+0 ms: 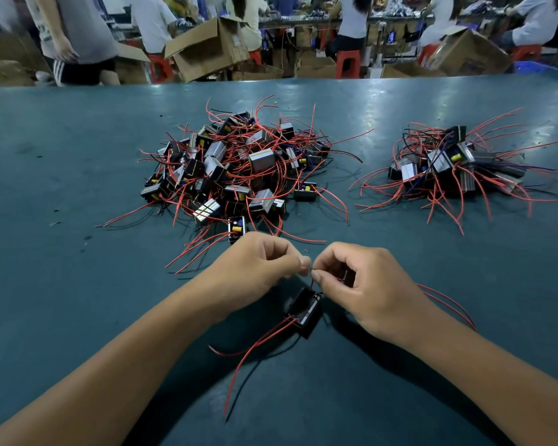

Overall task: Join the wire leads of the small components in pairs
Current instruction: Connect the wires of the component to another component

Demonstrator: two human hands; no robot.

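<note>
Beyond the hands, on the green table (62, 156), lie a large pile of components (232, 165) with red leads and, further right, a smaller pile (448, 165). The left hand (258, 262) and right hand (361, 281) meet fingertip to fingertip, fingers curled, each pinching thin red wire ends (310, 274) between thumb and forefinger; just below them hangs or rests a black component (303, 312), its red leads (252, 349) trailing toward the viewer. The joint itself is hidden by the fingertips; more red wire (448, 304) emerges behind the right wrist.
</note>
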